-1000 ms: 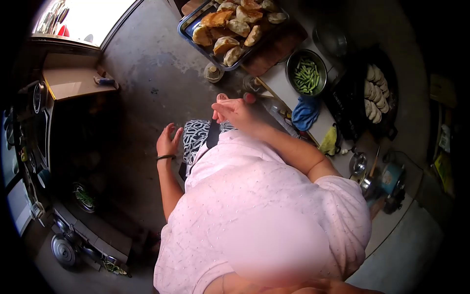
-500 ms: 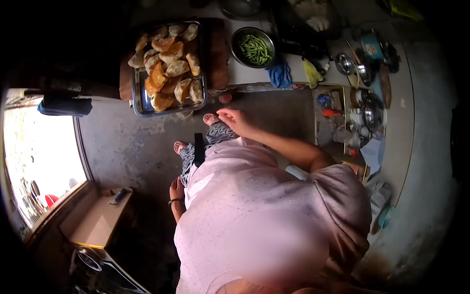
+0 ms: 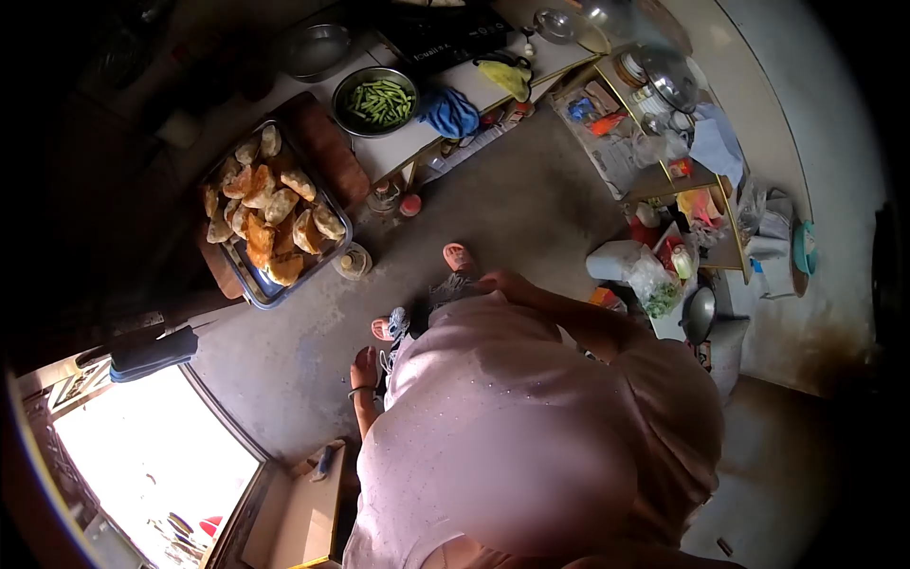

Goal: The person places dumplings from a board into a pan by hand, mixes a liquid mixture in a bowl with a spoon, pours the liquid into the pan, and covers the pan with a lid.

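Resting on a reddish-brown board (image 3: 343,161) at the end of the counter (image 3: 393,150), the blue-rimmed tray (image 3: 308,265) carries a crowded layer of browned, half-moon pastries (image 3: 281,206), some leaning on their neighbours. Loaded like this, the tray would probably feel fairly heavy but stiff, and two hands on opposite sides of its raised rim look the surest hold; one side alone might let it tip. Its near corner seems to jut past the board, which would give fingers room underneath. Each pastry ought to be light, with a crisp shell over a softer middle, perhaps a little greasy and apt to split if pinched; support from below would suit it better. Whether they are hot cannot be told

Just below the tray, a squat jar (image 3: 354,263) stands beside its rim, and a red-capped bottle (image 3: 409,205) is near the counter edge. Further along the counter come a metal bowl (image 3: 342,114) of cut green beans (image 3: 381,101), a crumpled blue cloth (image 3: 450,112) and a black cooktop (image 3: 441,33)

Apart from the tray, the left hand (image 3: 364,368) hangs beside the body, its fingers loose, with nothing visible in it. The right hand (image 3: 498,284) lies in shadow by the shirt hem (image 3: 479,313), too dim to tell how its fingers stand or whether it grips anything
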The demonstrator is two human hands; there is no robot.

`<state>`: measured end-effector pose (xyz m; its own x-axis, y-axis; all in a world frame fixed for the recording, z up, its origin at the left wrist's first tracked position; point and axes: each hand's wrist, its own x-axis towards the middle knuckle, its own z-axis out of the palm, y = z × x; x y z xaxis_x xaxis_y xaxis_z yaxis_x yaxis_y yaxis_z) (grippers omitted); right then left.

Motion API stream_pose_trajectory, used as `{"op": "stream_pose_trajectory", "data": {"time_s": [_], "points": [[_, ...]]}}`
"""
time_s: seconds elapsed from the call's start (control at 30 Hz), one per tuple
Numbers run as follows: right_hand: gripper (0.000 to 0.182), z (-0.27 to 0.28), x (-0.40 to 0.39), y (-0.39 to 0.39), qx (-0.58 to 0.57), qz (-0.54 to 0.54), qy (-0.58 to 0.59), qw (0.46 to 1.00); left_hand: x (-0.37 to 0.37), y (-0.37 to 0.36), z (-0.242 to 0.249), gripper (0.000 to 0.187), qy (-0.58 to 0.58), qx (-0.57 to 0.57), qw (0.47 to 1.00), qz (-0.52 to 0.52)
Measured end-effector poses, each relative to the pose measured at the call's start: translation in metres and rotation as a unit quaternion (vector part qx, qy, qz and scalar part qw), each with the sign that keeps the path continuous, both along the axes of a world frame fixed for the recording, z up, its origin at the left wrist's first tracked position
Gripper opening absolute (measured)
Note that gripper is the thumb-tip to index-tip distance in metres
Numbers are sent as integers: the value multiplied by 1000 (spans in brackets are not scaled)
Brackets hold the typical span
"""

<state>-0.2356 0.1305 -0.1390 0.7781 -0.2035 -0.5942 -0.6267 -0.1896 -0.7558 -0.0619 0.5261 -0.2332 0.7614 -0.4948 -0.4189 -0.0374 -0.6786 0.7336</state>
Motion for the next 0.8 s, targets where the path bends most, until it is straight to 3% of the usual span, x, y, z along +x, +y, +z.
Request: {"op": "stream_pose_trajectory", "data": {"time_s": [0.07, 0.17, 0.2, 0.27, 0.37, 0.5, 0.6, 0.67, 0.77, 0.8], "points": [[46, -3, -4, -19, 42, -43, -16, 998, -13, -14, -25, 37, -10, -14, 998, -66], [41, -50, -27, -62, -69, -113, 14, 991, -43, -27, -53, 42, 53, -14, 998, -41], [41, -48, -35, -77, -103, -69, 29, 992, -54, -25, -73, 46, 81, 18, 997, -11], [40, -40, -44, -108, -175, 15, 52, 983, -70, -46, -62, 49, 76, 58, 994, 46], [31, -49, -58, -148, -177, -63, 29, 982, -81, -87, -42, 52, 90, 158, 981, 66], [19, -15, -9, -185, -188, -95, -134, 968, -86, -135, -22, 55, 36, 153, 986, 48], [18, 7, 40, -209, -198, -97, -239, 946, -86, -172, 20, 50, -9, 99, 989, 109], [19, 18, 72, -218, -184, -103, -282, 936, -92, -171, 12, 40, -63, 64, 979, 185], [16, 41, 108, -227, -170, -68, -282, 942, -104, -166, 18, 36, -99, 129, 945, 284], [16, 47, 120, -227, -153, -65, -291, 942, -107, -168, 25, 36, -92, 92, 941, 312]]}}
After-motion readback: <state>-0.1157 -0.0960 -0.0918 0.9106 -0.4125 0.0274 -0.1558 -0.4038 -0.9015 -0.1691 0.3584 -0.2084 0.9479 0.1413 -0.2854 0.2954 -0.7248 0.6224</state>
